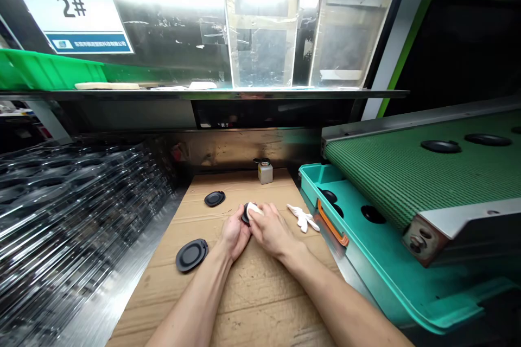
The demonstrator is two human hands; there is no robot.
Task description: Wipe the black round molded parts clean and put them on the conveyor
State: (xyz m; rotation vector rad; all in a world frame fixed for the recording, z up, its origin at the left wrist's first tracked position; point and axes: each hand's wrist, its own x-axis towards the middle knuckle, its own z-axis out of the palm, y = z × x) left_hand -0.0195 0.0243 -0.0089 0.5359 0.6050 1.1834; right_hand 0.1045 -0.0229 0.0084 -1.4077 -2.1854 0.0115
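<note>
Pinching a black oval pad [245, 214] at frame centre in the left grip [235, 234], while the right grip [271, 230] presses white cloth [254, 209] onto it.

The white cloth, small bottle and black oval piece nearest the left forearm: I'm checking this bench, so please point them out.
White cloth [302, 217]: head view, on its middle.
Small bottle [265, 173]: head view, on its pale body.
Black oval piece [191, 255]: head view, on its centre.
</note>
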